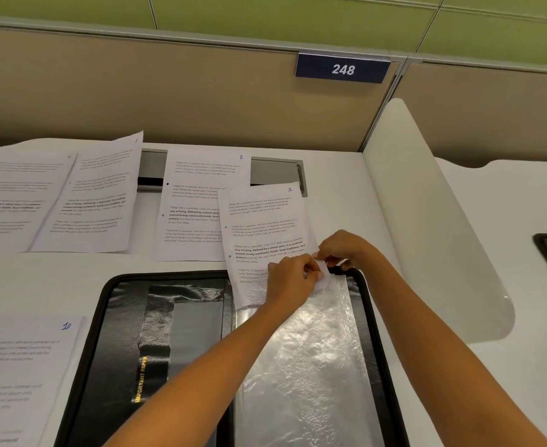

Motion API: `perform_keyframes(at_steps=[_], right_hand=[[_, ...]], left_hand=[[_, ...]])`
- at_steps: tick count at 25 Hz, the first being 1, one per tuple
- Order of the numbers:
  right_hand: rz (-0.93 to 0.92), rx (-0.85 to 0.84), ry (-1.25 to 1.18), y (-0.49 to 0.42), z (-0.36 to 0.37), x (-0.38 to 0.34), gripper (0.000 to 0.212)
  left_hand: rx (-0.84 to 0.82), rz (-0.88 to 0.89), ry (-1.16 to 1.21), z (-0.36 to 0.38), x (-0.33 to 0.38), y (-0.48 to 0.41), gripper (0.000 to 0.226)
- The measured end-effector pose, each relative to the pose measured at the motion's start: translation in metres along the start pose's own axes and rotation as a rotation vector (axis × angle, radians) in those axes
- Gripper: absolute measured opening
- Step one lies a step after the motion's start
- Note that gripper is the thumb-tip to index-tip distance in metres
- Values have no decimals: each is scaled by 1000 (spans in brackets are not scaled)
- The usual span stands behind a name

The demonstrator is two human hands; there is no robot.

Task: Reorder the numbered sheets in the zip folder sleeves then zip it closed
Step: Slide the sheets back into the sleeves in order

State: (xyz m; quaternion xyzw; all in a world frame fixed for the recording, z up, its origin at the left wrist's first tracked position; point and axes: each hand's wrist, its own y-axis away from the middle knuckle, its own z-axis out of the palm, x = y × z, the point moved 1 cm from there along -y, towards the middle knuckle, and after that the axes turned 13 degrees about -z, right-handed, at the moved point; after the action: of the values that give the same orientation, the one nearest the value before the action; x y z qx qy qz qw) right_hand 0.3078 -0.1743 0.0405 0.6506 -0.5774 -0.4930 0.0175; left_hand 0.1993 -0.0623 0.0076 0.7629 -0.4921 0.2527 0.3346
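1. Beige partition panels [168,91] with a plaque reading 248 [343,68] back a white bench [346,195].
2. A black zip folder [126,317] lies open on the bench, a clear sleeve [314,350] spread over its right half.
3. Sheet 1 [265,227] stands partly in the sleeve's top opening, most of it lying beyond the folder's far edge.
4. The left hand [293,280] pinches the sleeve's top edge beside the sheet's lower right corner.
5. The right hand [346,248], just beyond it, pinches the right edge of sheet 1.
6. Sheet 2 [197,195] lies partly under sheet 1; sheet 3 [94,195] lies far left, and sheet 10 [17,366] lies left of the folder.
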Motion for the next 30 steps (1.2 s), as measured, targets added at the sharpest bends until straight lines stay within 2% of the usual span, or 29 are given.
perform_keyframes(at_steps=[3, 7, 10, 14, 18, 21, 23, 24, 27, 30], right_hand=[[71, 33, -58, -3, -2, -3, 31], [81, 27, -98, -1, -8, -2, 26], [66, -44, -29, 3, -14, -2, 24], [60, -131, 108, 9, -21, -2, 8], [22, -182, 178, 16, -31, 4, 12], [-13, -200, 167, 19, -38, 11, 11], [-28, -204, 150, 20, -40, 16, 10], [-31, -208, 148, 20, -41, 17, 11], [-52, -205, 138, 20, -40, 21, 18], [-93, -193, 117, 20, -40, 24, 23]], left_hand=[[13, 45, -12, 1, 2, 0, 10], [45, 100, -16, 4, 7, 4, 12], [55, 110, 11, 5, 10, 4, 11], [75, 123, 46, 6, 14, 4, 12], [61, 103, 104, 0, 12, 2, 15], [200, 0, 142, -25, -6, -12, 19], [323, -152, 85, -51, -29, -31, 23], [335, -242, 42, -63, -42, -40, 27], [155, -433, 37, -89, -70, -60, 44], [15, -458, 171, -94, -75, -65, 53]])
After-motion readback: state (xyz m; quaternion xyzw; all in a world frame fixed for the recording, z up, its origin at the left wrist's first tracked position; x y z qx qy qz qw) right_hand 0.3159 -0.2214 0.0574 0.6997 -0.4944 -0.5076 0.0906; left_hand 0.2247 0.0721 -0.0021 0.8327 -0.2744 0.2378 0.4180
